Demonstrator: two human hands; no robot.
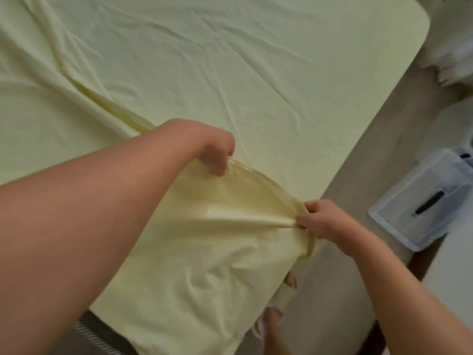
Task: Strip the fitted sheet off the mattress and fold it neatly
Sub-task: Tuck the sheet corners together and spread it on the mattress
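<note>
Pinching the lifted corner hem, the left hand [217, 149] at centre and right hand [325, 221] lower right hold the sheet [230, 73], which stretches away toward upper left.

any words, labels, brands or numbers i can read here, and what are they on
None: no text can be read in this view.
The fitted sheet is plain, with no tag or print showing.
The clear plastic box at the right bears only a dark strip on its lid, with no lettering legible.
</note>
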